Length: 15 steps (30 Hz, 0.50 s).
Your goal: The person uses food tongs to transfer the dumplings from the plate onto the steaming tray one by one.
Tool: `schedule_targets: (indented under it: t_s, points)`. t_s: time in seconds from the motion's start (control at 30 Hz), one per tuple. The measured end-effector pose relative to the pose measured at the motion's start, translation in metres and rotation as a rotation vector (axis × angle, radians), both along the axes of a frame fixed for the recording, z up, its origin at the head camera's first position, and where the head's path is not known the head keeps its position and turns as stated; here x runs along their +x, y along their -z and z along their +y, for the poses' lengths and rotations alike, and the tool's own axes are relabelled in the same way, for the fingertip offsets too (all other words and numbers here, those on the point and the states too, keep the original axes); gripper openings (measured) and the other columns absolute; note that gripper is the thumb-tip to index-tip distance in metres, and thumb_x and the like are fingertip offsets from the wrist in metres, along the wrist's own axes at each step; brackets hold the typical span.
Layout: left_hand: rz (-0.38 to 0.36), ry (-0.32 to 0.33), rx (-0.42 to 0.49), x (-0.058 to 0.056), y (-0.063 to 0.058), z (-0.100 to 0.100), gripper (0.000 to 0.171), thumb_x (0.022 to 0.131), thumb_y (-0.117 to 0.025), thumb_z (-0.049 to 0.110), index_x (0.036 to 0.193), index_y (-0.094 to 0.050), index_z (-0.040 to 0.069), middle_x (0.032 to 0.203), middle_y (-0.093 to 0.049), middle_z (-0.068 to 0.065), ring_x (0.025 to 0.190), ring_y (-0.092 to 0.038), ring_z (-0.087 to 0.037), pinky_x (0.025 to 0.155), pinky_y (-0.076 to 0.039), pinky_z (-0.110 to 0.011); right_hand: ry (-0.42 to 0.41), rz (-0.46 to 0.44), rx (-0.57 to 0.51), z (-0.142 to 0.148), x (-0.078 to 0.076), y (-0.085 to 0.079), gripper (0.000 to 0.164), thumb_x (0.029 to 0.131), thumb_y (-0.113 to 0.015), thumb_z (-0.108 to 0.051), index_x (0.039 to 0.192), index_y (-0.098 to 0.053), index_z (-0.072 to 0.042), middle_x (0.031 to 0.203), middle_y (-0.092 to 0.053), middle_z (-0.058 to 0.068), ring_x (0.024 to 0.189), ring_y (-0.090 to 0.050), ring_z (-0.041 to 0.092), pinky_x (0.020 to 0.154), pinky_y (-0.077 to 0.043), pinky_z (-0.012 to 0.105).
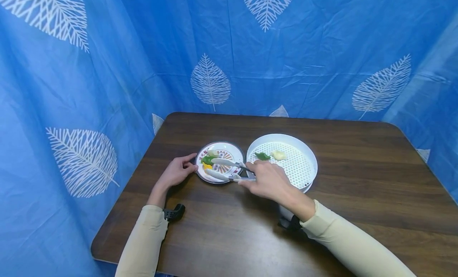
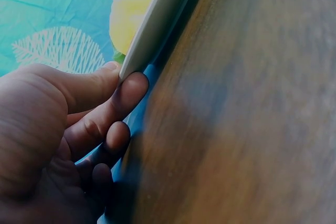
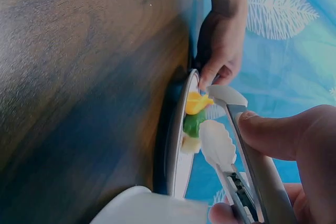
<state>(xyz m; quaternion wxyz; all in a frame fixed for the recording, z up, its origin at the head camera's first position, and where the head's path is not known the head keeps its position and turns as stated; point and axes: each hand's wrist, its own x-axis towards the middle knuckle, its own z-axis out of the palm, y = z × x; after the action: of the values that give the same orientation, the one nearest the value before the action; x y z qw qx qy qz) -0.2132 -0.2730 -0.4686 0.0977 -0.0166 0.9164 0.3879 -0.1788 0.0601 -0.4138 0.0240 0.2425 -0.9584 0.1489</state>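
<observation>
My left hand [image 1: 177, 170] pinches the left rim of a round white plate [image 1: 234, 151] with thumb and index finger; in the left wrist view the thumb [image 2: 86, 85] lies on top of the rim. On the plate sit a yellow piece [image 3: 196, 103], a green piece [image 3: 194, 123] and a whitish piece [image 3: 190, 144], like small toy dumplings. My right hand [image 1: 270, 179] grips metal tongs [image 1: 236, 178] with pale scalloped tips. Those tips are spread apart over the plate, near the pieces, with nothing visible between them.
Right of the plate stands a white round perforated steamer basket [image 1: 312, 165] with a raised wall. Inside it lie a green piece [image 1: 262, 156] and a cream piece [image 1: 278, 155]. The brown wooden table [image 1: 358, 169] is bordered by blue leaf-print curtains [image 1: 304, 50].
</observation>
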Motion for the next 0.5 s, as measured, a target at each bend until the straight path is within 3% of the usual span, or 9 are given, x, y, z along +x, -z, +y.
schedule_targets:
  t_s: [0.2, 0.5]
  points:
    - [0.001, 0.001, 0.011, -0.001, 0.001, 0.0, 0.059, 0.101, -0.067, 0.031, 0.156, -0.047, 0.02, 0.091, -0.067, -0.007, 0.082, -0.056, -0.024, 0.08, -0.044, -0.036, 0.008, 0.009, 0.033, -0.007, 0.0, 0.0, 0.06, 0.085, -0.076, -0.057, 0.13, -0.072, -0.018, 0.096, -0.071, 0.003, 0.071, -0.054, 0.015, 0.055, -0.042, 0.033]
    - [-0.008, 0.004, 0.002, -0.001, -0.001, 0.001, 0.06, 0.101, -0.066, 0.032, 0.156, -0.047, 0.02, 0.092, -0.067, -0.007, 0.083, -0.056, -0.024, 0.08, -0.044, -0.036, -0.008, 0.045, 0.098, -0.012, 0.001, 0.001, 0.053, 0.086, -0.076, -0.056, 0.125, -0.073, -0.02, 0.081, -0.061, -0.003, 0.066, -0.05, 0.014, 0.053, -0.038, 0.031]
